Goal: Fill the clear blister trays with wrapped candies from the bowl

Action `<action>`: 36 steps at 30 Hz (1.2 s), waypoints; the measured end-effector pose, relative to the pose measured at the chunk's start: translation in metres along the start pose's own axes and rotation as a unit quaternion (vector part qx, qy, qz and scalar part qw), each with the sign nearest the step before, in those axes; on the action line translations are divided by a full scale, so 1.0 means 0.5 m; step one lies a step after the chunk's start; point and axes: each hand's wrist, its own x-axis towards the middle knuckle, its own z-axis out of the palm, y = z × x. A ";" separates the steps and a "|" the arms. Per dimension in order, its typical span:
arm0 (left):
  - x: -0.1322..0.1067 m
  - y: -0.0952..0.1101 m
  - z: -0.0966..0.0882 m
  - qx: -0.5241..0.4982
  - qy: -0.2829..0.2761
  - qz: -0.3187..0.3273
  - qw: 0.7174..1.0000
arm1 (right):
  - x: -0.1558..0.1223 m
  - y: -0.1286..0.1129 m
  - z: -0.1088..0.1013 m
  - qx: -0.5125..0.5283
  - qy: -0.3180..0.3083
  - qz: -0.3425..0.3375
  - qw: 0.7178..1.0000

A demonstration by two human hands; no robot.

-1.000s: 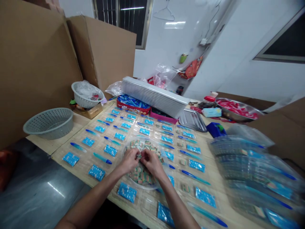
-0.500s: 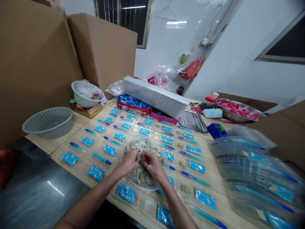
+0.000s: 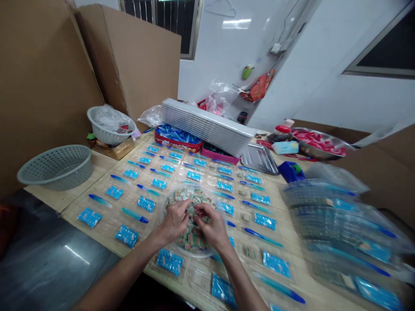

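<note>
A clear round bowl (image 3: 168, 246) full of small striped eraser-like blocks (image 3: 191, 240) stands at the front of the table. Over its middle, my left hand (image 3: 176, 219) and my right hand (image 3: 210, 223) face each other, fingertips nearly meeting. The fingers of both are closed in a pinch among the blocks; whatever lies between them is too small and blurred to make out. Around the bowl, clear plastic trays in rows carry blue patterned packets (image 3: 170, 261) and blue-green pens (image 3: 134, 214). Striped blocks (image 3: 249, 251) also sit in the trays on the right.
Stacked filled trays (image 3: 343, 242) rise at the right. Behind the rows are a red tin of blue pens (image 3: 178, 137), a long stack of clear trays (image 3: 207, 125) and a metal tray (image 3: 259, 159). A grey basket (image 3: 56, 168) stands left, near cardboard boxes (image 3: 142, 65).
Both hands stay over the bowl, fingertips still close together; my right fingers have shifted slightly and curl more. The whole view has moved a little, so things appear further left and up.
</note>
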 end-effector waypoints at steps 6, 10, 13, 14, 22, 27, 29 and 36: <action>0.002 0.002 -0.001 0.003 -0.004 -0.024 1.000 | 0.003 0.004 0.006 0.010 -0.009 0.002 1.000; 0.004 0.005 -0.001 0.003 -0.005 -0.032 0.999 | 0.003 0.005 0.009 0.011 -0.008 -0.002 1.000; 0.005 0.007 -0.002 0.002 -0.008 -0.036 0.999 | 0.003 0.008 0.010 0.014 -0.009 0.000 1.000; 0.006 0.008 -0.003 0.001 -0.009 -0.038 0.999 | 0.002 0.009 0.010 0.014 -0.008 0.000 1.000; 0.007 0.014 -0.008 -0.007 -0.015 -0.042 0.999 | -0.002 0.004 0.011 0.014 0.000 -0.019 1.000; 0.004 0.012 -0.007 -0.012 -0.004 -0.034 0.999 | -0.004 0.003 0.010 0.014 -0.013 -0.041 0.999; 0.004 0.013 -0.007 -0.009 -0.007 -0.040 0.999 | -0.005 0.002 0.011 0.015 -0.014 -0.042 0.999; 0.008 0.020 -0.010 -0.003 -0.007 -0.049 0.999 | -0.006 -0.002 0.011 0.016 0.010 -0.043 0.999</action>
